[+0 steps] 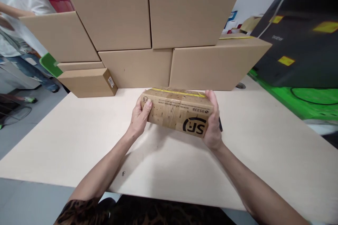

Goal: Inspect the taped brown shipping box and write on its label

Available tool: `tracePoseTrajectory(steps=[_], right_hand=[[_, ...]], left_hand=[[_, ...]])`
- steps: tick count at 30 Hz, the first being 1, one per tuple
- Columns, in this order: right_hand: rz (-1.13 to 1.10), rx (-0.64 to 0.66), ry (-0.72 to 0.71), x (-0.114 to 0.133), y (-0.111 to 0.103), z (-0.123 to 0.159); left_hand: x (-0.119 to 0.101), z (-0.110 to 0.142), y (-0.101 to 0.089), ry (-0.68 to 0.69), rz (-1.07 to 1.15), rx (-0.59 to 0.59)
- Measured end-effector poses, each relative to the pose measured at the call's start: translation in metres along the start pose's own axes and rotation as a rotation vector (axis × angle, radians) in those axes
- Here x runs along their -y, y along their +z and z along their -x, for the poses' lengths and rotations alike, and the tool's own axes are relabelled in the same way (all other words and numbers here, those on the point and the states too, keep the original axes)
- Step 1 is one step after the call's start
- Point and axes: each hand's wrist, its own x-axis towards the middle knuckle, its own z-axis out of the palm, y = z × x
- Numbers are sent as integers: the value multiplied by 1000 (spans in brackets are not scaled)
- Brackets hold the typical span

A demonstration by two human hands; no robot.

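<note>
A small brown cardboard parcel (177,111) with a black logo, clear tape and a strip of yellow tape along its top edge is held just above the pale table (79,140), tilted toward me. My left hand (139,116) grips its left end, thumb on the front face. At the right end, my right hand (212,123) clasps the parcel, fingers curled over the top. A small dark object peeks out behind my right hand; what it is cannot be told.
Several large plain cardboard boxes (148,31) are stacked like a wall along the table's far edge, with a smaller labelled box (88,82) at the left. A black machine (301,35) on a green base stands at right. Another person stands at far left (16,17).
</note>
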Motion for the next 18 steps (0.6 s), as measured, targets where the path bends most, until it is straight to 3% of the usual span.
tracePoseTrajectory(steps=[6, 9, 11, 15, 18], right_hand=[[253, 156, -387, 6, -2, 3], [372, 152, -581, 7, -4, -3], [392, 115, -613, 11, -5, -7], [429, 47, -589, 25, -3, -5], [440, 8, -590, 34, 2, -1]], left_hand=[[-15, -8, -14, -114, 47, 0], [-15, -10, -19, -105, 1, 11], [-13, -9, -19, -80, -75, 17], [-14, 3, -12, 101, -438, -7], [-19, 20, 1, 366, -722, 143]])
